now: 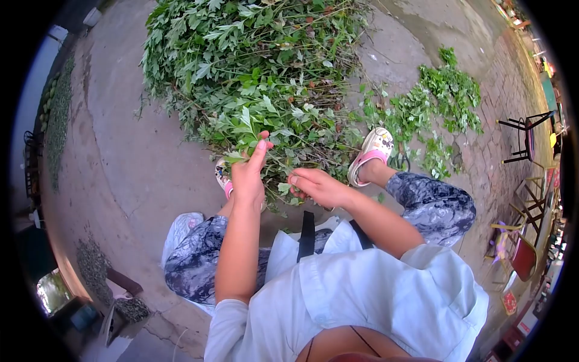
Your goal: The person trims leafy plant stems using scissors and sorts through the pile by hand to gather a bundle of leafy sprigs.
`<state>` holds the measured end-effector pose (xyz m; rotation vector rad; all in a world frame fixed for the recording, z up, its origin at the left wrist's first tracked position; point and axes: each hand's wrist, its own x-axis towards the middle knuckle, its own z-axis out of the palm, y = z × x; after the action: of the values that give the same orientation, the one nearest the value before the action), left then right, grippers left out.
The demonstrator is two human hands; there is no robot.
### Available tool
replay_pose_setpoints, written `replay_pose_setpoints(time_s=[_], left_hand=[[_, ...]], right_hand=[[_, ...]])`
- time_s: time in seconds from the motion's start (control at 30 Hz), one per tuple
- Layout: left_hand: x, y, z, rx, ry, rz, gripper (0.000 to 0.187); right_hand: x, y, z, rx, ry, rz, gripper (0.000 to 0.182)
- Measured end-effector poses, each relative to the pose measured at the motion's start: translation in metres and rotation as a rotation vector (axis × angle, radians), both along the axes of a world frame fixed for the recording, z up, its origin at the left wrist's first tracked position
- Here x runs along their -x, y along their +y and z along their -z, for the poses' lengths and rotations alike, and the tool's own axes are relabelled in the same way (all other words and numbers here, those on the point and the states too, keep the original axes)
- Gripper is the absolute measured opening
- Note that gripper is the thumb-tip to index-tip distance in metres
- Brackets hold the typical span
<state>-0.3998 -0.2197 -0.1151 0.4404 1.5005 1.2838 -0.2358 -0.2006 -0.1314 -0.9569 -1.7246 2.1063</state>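
My left hand (pixel 248 178) is closed round a leafy green stem (pixel 246 117), thumb pointing up, with leaves poking out above and beside the fingers. To its right, my right hand (pixel 321 186) has thumb and fingers pinched together at a thin leafy stem, and a small leaf (pixel 283 188) shows at the fingertips. Part of that grip is hidden behind the fingers. Just beyond both hands lies a large heap of cut leafy stems (pixel 259 54), its leafy ends mostly left and bare stalks to the right.
My feet in patterned clogs (pixel 379 143) flank the near edge of the heap. A smaller pile of green leaves (pixel 449 90) lies on the concrete floor (pixel 139 157) to the right. Farther right stand a dark metal-legged stool (pixel 526 137) and a red-seated chair (pixel 523 258).
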Motion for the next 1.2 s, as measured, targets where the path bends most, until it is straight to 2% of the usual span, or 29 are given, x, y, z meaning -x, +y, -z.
replay_pose_setpoints(time_s=[0.03,0.07,0.1,0.13,0.2,0.27,0.4,0.47,0.53,0.6,0.63,0.67,0.73,0.77,0.8,0.87,0.93,1.0,1.07,1.13,1.2], left_hand=[[0.001,-0.001,-0.001,0.001,-0.001,-0.002,0.032],[0.001,-0.001,-0.002,-0.01,-0.165,0.044,0.033],[0.002,-0.002,-0.002,-0.021,-0.327,0.091,0.034],[0.001,-0.004,-0.002,-0.02,-0.326,0.091,0.034],[-0.003,-0.009,0.0,-0.144,-0.534,0.238,0.034],[-0.007,-0.011,0.011,-0.128,-0.504,0.201,0.027],[-0.006,-0.011,0.021,-0.219,-0.391,0.075,0.016],[-0.003,-0.008,0.012,-0.221,-0.374,0.01,0.014],[0.0,-0.008,0.003,-0.176,-0.32,0.027,0.016],[0.002,-0.008,0.004,-0.122,-0.271,0.044,0.016],[0.002,-0.009,0.007,-0.056,-0.203,0.102,0.015],[0.002,-0.01,0.008,0.009,-0.133,0.16,0.015],[-0.006,-0.011,0.01,0.011,-0.137,0.186,0.014],[-0.009,-0.012,0.012,0.014,-0.132,0.254,0.014],[-0.014,-0.013,0.014,0.015,-0.129,0.322,0.013],[-0.019,-0.013,0.016,0.021,-0.113,0.382,0.012],[-0.02,-0.013,0.019,0.019,-0.02,0.529,0.011],[-0.019,-0.013,0.018,0.043,0.015,0.553,0.011],[-0.018,-0.014,0.018,0.064,0.039,0.644,0.011],[-0.021,-0.014,0.016,0.067,0.038,0.618,0.011],[-0.023,-0.015,0.016,0.063,0.037,0.59,0.011]], right_hand=[[-0.002,0.001,0.0,0.128,0.032,0.0,0.024],[-0.004,0.002,0.001,0.256,0.065,0.001,0.025],[-0.005,0.003,0.003,0.258,0.065,0.0,0.025],[-0.006,0.004,0.006,0.275,0.087,0.042,0.024],[-0.007,0.007,0.007,0.291,0.111,0.083,0.023],[-0.008,0.008,0.003,0.454,0.149,0.044,0.021],[-0.013,0.008,0.008,0.517,0.169,-0.002,0.023],[-0.015,0.009,0.017,0.649,0.342,0.263,0.022],[-0.022,0.015,0.032,0.753,0.403,0.34,0.021],[-0.024,0.025,0.041,0.754,0.399,0.696,0.021],[-0.026,0.028,0.036,0.644,0.312,0.774,0.019],[-0.028,0.03,0.03,0.643,0.314,0.775,0.019],[-0.027,0.033,0.005,-0.712,-0.073,0.482,0.018],[-0.026,0.03,-0.009,-0.768,-0.016,0.383,0.021],[-0.025,0.031,-0.016,-0.766,-0.02,0.385,0.021],[-0.024,0.036,-0.023,-1.235,-0.173,-0.084,0.032],[-0.023,0.038,-0.017,-1.28,-0.141,-0.079,0.034],[-0.024,0.041,-0.017,-1.321,-0.19,-0.213,0.019],[-0.024,0.042,-0.012,-1.296,-0.195,-0.259,0.016],[-0.024,0.04,-0.009,-1.271,-0.203,-0.3,0.014],[-0.022,0.038,-0.006,-1.03,-0.248,-0.199,0.015]])
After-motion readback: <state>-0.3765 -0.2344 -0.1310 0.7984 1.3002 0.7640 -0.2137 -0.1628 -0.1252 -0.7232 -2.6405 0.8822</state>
